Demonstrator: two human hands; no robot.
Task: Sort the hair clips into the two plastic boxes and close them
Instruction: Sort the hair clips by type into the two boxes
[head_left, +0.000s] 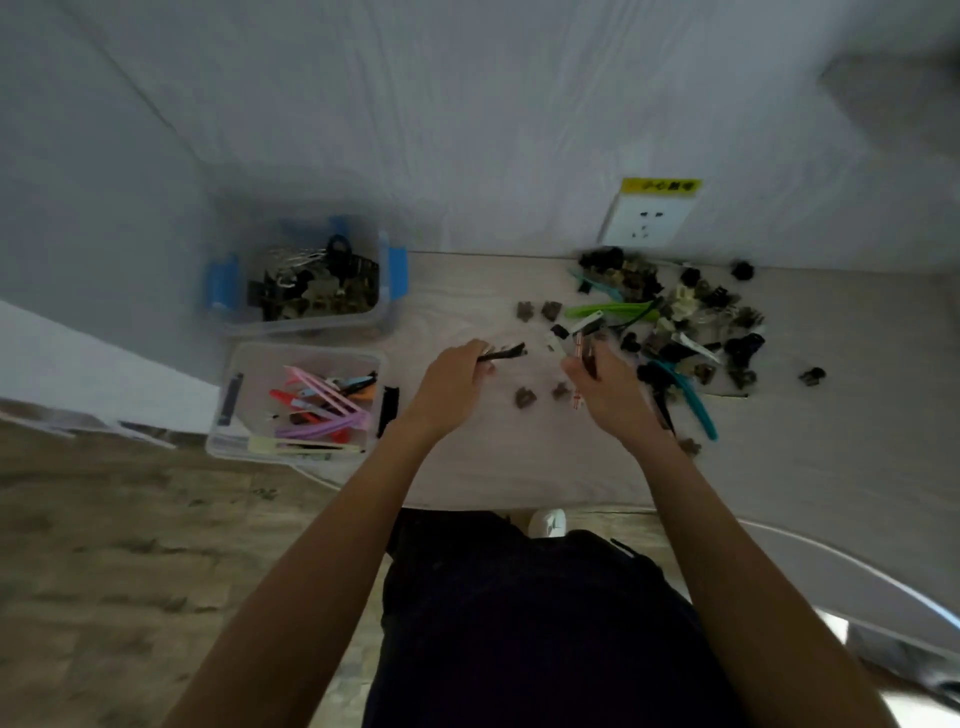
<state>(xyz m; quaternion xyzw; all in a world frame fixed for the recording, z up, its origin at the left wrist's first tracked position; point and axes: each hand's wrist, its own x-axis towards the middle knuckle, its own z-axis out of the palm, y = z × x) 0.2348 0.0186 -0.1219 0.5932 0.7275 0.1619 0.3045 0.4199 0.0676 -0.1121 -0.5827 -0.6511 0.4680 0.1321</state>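
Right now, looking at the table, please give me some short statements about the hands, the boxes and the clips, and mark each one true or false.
1. The left hand holds a long black hair clip. True.
2. The clear plastic box with blue latches holds long pink and purple clips. False: it holds dark claw clips; the colourful long ones lie in the nearer clear plastic box.
3. Both boxes have lids on. False: both are open.
4. A pile of unsorted clips lies beyond the right hand. True.
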